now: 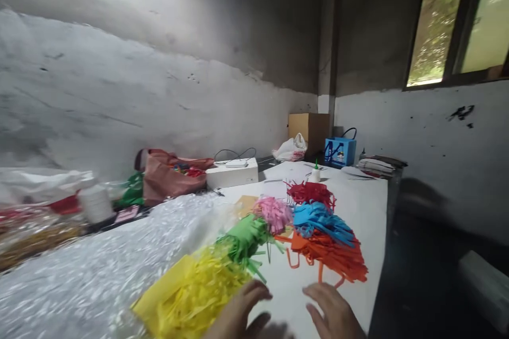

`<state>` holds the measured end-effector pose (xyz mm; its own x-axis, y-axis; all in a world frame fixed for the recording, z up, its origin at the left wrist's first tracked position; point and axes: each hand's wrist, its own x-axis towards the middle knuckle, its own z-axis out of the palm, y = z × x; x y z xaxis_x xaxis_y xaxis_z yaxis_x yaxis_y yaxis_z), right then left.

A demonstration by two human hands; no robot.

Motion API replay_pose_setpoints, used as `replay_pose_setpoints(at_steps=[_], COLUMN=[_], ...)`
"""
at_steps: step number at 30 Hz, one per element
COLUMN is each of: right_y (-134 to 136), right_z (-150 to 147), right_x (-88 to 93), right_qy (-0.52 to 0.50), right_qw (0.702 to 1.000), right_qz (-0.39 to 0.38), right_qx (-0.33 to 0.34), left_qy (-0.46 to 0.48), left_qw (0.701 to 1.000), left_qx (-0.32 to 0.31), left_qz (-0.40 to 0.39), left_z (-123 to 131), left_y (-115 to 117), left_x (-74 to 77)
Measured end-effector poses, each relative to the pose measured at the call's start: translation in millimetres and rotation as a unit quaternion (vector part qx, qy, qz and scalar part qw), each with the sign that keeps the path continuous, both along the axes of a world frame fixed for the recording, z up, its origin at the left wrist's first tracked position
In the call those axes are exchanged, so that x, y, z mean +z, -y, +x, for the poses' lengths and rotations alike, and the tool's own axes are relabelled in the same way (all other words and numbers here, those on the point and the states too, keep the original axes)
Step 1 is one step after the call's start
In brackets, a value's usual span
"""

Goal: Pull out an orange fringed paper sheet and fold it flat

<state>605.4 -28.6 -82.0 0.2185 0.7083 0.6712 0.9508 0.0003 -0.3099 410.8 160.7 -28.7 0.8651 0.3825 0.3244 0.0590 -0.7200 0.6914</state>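
Observation:
My left hand is at the bottom of the view, beside the right edge of a heap of yellow paper strips. Its fingers are bent and apart, with nothing seen in them. Facing it, my right hand has fingers apart and holds nothing visible; it is just below the orange strips. Bare white tabletop shows between the two hands. Farther up lie bundles of green strips, pink strips, blue strips and red strips.
Shiny clear plastic covers the table's left side. Behind it are a pinkish bag and a white box. A glue bottle, a blue bag, a cardboard box and stacked papers stand toward the far end. The table ends at right.

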Motion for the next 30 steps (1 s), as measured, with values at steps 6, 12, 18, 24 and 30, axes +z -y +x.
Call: replay_pose_setpoints(at_steps=[6,12,18,24,30], right_y=[-74.2,-84.7,-67.3,-70.4,-74.1], right_z=[85.1,107.4,90.7,83.4,93.0], right_x=[24.9,33.2,39.3,37.4,55.2], right_qy=[0.018,-0.02,-0.129,-0.191,-0.212], right_qw=[0.996,0.993,0.989,0.98,0.973], right_qz=[-0.057,-0.099,-0.063,-0.058,-0.089], right_qx=[-0.073,-0.053,-0.017,-0.013,0.004], left_qy=[-0.014,0.04,0.163,0.205,0.217], left_qw=[0.996,0.977,0.882,0.805,0.783], left_qx=[0.083,0.1,0.087,0.078,0.068], left_qz=[-0.032,-0.182,-0.434,-0.551,-0.579], left_z=[158.6,176.2,161.6,159.7,156.7], left_y=[-28.0,-36.3,-12.0,4.1,2.6], left_x=[-32.1,-42.5,-49.8,-55.4,-54.5])
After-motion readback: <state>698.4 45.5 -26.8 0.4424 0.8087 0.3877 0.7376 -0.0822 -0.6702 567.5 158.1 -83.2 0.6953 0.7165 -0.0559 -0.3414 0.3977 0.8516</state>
